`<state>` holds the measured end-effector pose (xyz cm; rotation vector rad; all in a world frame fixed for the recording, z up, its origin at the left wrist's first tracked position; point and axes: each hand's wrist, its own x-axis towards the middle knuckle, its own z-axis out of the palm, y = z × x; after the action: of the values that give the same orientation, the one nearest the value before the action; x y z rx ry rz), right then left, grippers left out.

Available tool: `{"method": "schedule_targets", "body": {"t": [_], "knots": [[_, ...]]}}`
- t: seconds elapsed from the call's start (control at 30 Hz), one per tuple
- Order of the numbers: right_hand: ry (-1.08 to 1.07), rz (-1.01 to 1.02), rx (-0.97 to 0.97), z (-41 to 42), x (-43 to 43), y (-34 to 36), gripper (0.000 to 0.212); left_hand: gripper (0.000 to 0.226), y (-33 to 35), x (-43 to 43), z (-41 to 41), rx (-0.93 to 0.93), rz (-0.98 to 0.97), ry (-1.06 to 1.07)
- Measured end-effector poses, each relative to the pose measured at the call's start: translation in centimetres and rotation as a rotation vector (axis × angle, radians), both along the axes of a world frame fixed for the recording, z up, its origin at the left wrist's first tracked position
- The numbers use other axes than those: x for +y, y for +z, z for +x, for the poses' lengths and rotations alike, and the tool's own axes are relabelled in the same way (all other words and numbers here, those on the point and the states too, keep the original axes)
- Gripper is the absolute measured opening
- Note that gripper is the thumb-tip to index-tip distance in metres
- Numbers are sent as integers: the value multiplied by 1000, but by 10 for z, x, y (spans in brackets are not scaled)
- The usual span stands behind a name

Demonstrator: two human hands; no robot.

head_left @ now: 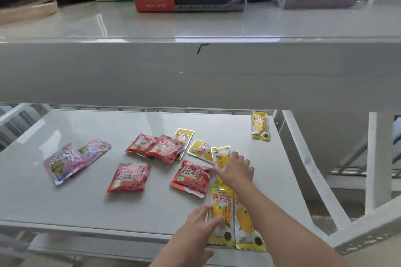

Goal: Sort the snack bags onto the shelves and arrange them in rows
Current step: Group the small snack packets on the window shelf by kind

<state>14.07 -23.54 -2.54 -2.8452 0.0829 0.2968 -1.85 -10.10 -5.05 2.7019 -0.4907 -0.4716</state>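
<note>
Landmark: near red bag (192,178), flat on the lower shelf (65,201).
Right hand (235,169): just right of the near red bag; fingers curled over the held bag, thumb at its left edge, gripping it.
Held bag (221,157): yellow, under the right palm. Its top end pokes out beyond the fingers and its bottom end is hidden by the wrist. It lies just right of the near red bag.
Left hand (199,221): nearer the person than the near red bag; fingers straight and spread, tips resting on the front bag's left edge.
Front bag (222,204): yellow, lengthwise, in front of the near red bag by its right corner.
Side bag (247,223): yellow, touching the front bag's right side, partly under the right forearm.
Back yellow bags (198,149): two overlapping just behind the near red bag.
Far bag (260,125): yellow, alone, well back and right of the near red bag.
Other red bags (130,178): one left of the near red bag, two overlapping behind and left.
Purple bags (63,162): two overlapping, far left of the near red bag.
</note>
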Motion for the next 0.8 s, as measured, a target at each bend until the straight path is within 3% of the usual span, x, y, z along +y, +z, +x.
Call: {"method": "schedule_targets", "body": {"t": [0.07, 0.23, 0.37, 0.5, 0.6, 0.8], "knots": [[1, -31, 53, 15, 5, -1, 92, 78, 3, 3, 4, 19, -16, 7], [217, -165, 18, 44, -24, 6, 55, 78, 7, 7, -1, 10, -54, 39], [542, -371, -89, 53, -70, 10, 70, 77, 11, 3, -2, 4, -54, 37], [524, -336, -81, 44, -73, 4, 70, 77, 13, -3, -1, -15, -7, 25], [505, -248, -21, 28, -60, -9, 58, 79, 14, -4, 0, 0, 28, 16], [508, -182, -95, -11, -69, -20, 54, 82, 17, 1, 8, 6, 14, 43]]}}
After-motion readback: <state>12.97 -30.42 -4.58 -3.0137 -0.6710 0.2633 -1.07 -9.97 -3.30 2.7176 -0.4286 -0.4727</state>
